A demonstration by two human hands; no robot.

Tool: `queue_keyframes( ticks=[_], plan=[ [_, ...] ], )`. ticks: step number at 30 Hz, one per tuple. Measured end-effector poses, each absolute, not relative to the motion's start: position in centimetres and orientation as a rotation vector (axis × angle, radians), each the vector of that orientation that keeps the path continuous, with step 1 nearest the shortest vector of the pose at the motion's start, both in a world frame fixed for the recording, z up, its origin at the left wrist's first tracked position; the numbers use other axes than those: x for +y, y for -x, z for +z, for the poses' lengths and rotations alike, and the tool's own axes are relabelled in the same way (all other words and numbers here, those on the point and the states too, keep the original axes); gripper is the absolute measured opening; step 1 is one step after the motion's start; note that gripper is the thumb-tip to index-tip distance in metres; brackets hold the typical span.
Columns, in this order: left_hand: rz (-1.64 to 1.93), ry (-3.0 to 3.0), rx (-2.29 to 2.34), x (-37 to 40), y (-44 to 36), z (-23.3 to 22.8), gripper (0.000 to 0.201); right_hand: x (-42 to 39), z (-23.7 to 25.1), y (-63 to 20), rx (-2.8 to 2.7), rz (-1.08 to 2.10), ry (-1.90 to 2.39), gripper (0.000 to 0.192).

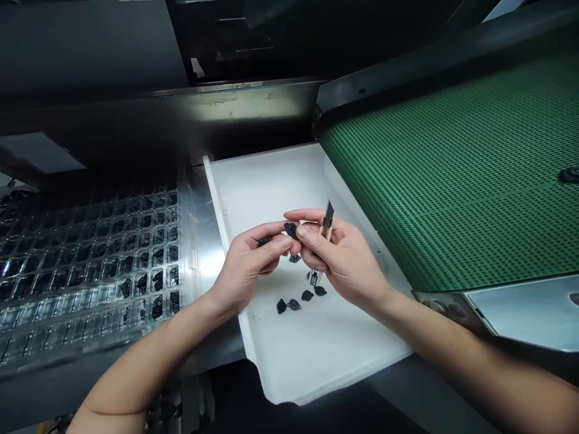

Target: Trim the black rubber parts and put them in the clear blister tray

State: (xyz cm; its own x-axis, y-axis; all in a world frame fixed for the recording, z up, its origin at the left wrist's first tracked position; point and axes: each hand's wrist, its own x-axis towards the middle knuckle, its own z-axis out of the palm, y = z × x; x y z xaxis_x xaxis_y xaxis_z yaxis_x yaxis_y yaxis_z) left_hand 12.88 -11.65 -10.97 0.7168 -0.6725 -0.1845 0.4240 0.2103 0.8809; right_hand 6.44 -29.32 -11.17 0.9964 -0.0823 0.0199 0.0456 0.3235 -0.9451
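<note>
Over the white tray (307, 355), both hands meet at a small black plastic part (291, 229) with two rounded ends. My left hand (248, 259) is closed, its thumb and forefinger at the left side of the part. Another dark piece (263, 241) shows partly between its fingers. My right hand (348, 259) is closed around a utility knife (327, 223), blade pointing up, and its thumb and fingertips touch the part's right side. Several similar black parts (294, 305) lie in the tray below, some half hidden by the hands.
Clear plastic compartment trays (187, 265), partly filled with black parts, stand at the left. A green conveyor belt (452, 169) runs along the right, carrying a dark part (569, 175) near the edge of view. Behind the tray rises a metal machine wall (253, 108).
</note>
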Motion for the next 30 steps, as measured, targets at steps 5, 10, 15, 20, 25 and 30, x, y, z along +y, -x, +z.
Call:
queue_keyframes(
  ticks=[5, 10, 15, 20, 25, 30],
  plan=[
    [-0.759, -1.122, -0.272, -11.5, -12.9, -11.2, 0.037, -29.4, -10.7, -6.1, 0.012, -0.012, 1.258, 0.054],
    [-0.725, -1.047, -0.276, -11.4, -12.9, -11.4, 0.027, -30.0, -11.1, -5.6, -0.082, -0.139, 1.479, 0.05],
    [-0.717, -1.064, -0.296, -11.2, -12.8, -11.4, 0.025, -30.6, -10.9, -5.0, -0.155, -0.349, 1.793, 0.04],
    [-0.7, -1.075, -0.283, -11.2, -12.9, -11.3, 0.026, -30.7, -10.5, -5.1, -0.373, -0.54, 2.054, 0.042],
    [-0.705, -1.051, -0.297, -11.2, -12.8, -11.3, 0.024, -30.7, -10.5, -5.4, -0.429, -0.696, 2.217, 0.037],
    [-0.694, -1.026, -0.303, -11.2, -12.6, -11.4, 0.021, -30.6, -10.5, -5.5, -0.504, -0.773, 2.303, 0.036]
  ],
)
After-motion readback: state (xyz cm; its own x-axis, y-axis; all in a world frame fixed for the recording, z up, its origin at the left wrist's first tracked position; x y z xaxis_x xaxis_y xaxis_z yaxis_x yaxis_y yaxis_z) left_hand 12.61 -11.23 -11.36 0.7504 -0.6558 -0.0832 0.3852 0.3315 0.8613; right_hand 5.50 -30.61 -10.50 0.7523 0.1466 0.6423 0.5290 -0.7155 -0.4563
